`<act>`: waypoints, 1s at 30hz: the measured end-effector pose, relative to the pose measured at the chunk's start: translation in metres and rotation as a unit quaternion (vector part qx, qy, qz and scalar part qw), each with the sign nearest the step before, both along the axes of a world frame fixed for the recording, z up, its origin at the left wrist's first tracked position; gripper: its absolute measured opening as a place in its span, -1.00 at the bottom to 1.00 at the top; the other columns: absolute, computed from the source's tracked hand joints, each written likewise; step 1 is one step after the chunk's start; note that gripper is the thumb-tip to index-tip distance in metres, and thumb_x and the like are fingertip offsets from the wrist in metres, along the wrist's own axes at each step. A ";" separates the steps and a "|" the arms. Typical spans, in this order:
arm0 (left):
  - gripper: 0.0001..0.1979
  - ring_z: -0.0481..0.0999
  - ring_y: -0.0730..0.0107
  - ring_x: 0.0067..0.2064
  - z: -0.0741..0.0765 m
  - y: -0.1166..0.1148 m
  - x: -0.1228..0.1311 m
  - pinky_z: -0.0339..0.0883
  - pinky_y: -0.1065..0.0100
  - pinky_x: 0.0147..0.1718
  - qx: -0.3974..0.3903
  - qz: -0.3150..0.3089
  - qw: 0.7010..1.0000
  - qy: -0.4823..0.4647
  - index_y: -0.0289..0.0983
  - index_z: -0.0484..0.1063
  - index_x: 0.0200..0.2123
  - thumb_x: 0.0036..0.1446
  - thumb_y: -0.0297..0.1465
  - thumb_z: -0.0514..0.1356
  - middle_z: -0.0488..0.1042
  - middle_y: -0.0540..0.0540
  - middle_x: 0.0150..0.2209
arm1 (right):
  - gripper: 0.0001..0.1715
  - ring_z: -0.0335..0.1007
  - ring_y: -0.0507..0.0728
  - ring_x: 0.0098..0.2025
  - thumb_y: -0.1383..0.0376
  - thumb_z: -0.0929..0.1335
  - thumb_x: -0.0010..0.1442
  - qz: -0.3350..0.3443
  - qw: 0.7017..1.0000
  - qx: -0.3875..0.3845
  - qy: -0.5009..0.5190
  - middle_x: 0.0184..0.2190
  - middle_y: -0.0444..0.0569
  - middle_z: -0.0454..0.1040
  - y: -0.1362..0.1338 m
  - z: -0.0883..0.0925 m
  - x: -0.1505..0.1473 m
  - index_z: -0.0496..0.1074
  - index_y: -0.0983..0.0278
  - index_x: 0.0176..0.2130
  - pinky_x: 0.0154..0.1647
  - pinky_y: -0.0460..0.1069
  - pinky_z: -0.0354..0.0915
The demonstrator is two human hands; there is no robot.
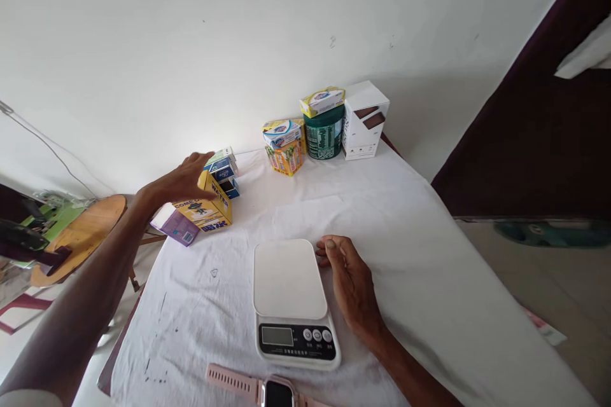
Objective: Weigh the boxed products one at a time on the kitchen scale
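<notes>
My left hand (184,178) reaches over a yellow box (222,206) at the table's left side, thumb and fingers apart. The thumb overlaps the yellow box, but firm contact cannot be made out. Leaning beside that box is a purple-and-white box (177,226). Just past my fingertips stand small blue boxes (223,170). My right hand (351,283) rests on the cloth by the right edge of a white kitchen scale (291,280); its fingers are loosely curled with nothing seen in them. The scale's plate is bare and its display looks blank.
Along the wall stand stacked soap boxes (282,135), an orange box (286,160), a green tub (325,137) with a yellow-and-white box (323,102) on top, and a white box (365,124). A pink-strapped smartwatch (277,391) lies at the front. White cloth (405,248) covers the table.
</notes>
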State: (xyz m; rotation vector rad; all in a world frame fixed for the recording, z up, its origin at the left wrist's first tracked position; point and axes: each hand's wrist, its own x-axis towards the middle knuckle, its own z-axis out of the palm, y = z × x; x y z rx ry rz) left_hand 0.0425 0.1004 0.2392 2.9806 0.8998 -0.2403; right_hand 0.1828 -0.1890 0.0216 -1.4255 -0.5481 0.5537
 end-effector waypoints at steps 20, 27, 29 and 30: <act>-0.10 0.29 -0.11 0.27 -0.083 0.006 0.213 0.21 0.08 0.15 -0.047 0.105 0.972 -0.207 -0.34 0.15 0.25 0.04 0.08 0.33 0.22 -0.43 0.25 | -0.56 0.36 0.12 -0.29 -0.09 0.19 0.42 0.010 1.000 0.016 0.014 -0.36 -0.12 0.43 -0.001 0.003 0.004 0.31 0.15 -0.29 -0.26 -0.02 0.28; -0.48 0.44 0.04 0.12 -0.082 0.019 0.216 0.29 0.14 0.07 -0.027 0.104 0.967 -0.230 -0.29 0.39 0.03 0.12 -0.10 0.33 0.47 -0.29 0.08 | -0.56 0.33 0.11 -0.33 -0.08 0.18 0.43 0.010 1.000 0.013 0.016 -0.39 -0.14 0.39 -0.001 0.004 0.004 0.29 0.16 -0.30 -0.28 -0.01 0.27; -0.51 0.46 0.07 0.08 -0.079 0.019 0.213 0.30 0.14 0.05 -0.021 0.103 0.966 -0.238 -0.29 0.40 0.02 0.12 -0.13 0.33 0.49 -0.27 0.05 | -0.55 0.35 0.12 -0.33 -0.09 0.18 0.43 0.010 1.000 0.010 0.017 -0.38 -0.13 0.41 -0.001 0.004 0.004 0.30 0.16 -0.29 -0.27 -0.01 0.28; -0.52 0.47 0.07 0.07 -0.077 0.017 0.210 0.30 0.14 0.05 -0.017 0.105 0.964 -0.243 -0.29 0.40 0.02 0.14 -0.14 0.32 0.50 -0.26 0.05 | -0.55 0.35 0.12 -0.32 -0.10 0.18 0.42 0.008 1.000 0.009 0.017 -0.36 -0.12 0.42 -0.001 0.004 0.004 0.31 0.16 -0.28 -0.27 0.00 0.28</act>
